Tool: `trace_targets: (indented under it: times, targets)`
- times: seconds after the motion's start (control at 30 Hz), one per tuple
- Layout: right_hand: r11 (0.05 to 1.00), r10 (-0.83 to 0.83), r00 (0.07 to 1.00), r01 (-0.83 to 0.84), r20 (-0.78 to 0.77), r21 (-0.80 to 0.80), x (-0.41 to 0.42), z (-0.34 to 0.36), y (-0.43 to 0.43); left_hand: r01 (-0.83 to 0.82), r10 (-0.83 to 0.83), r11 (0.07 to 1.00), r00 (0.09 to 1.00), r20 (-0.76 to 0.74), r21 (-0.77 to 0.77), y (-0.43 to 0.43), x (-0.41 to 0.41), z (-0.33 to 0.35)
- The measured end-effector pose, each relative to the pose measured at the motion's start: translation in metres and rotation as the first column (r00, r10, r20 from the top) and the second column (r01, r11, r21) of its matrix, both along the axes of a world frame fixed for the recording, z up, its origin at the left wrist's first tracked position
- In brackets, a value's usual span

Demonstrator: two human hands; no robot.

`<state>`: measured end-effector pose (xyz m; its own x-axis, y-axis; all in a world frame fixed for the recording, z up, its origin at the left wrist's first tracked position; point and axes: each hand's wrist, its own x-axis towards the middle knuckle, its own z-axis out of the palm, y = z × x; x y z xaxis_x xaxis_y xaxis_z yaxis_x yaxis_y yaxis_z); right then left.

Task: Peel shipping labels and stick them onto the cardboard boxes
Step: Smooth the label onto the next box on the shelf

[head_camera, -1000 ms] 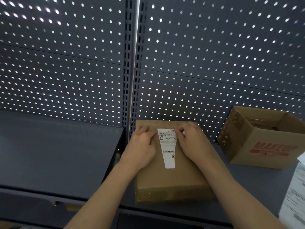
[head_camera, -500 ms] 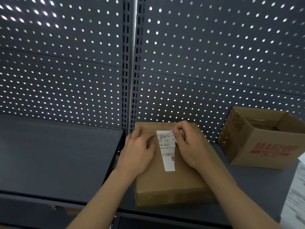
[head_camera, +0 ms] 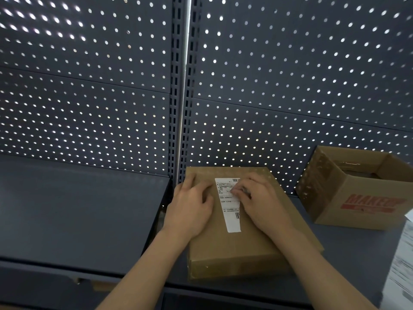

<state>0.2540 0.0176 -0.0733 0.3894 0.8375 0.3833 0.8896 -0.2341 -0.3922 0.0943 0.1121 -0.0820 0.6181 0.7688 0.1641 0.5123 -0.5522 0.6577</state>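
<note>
It's dim in here. What light there is comes through the holes of the pegboard wall (head_camera: 290, 86) behind the hands, each hole a bright dot. Far up and left of them the dots smear into streaks. The white label (head_camera: 230, 218) is the brightest thing by the hands. The right hand (head_camera: 263, 204) has motion-blurred fingertips (head_camera: 240, 191), so its hold is unclear, while the left hand (head_camera: 190, 209) looks sharp. Far to the right, the paper sheets (head_camera: 402, 265) at the edge are stretched and soft.

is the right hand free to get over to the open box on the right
Probably yes: the right hand only presses the label, and nothing stands on the shelf between it and the open box.
</note>
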Motion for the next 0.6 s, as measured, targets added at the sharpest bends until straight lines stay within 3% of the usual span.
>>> trace_targets:
  times: [0.4,0.6]
  targets:
    - [0.966,0.209,0.951,-0.164,-0.227,0.202,-0.028,0.016,-0.020,0.006,-0.006,1.000,1.000,-0.005,0.002,0.001,0.001,-0.002]
    - [0.926,0.260,0.896,-0.126,-0.359,0.355,-0.034,0.022,-0.022,0.005,-0.005,1.000,1.000,0.002,-0.011,0.002,0.002,-0.004]
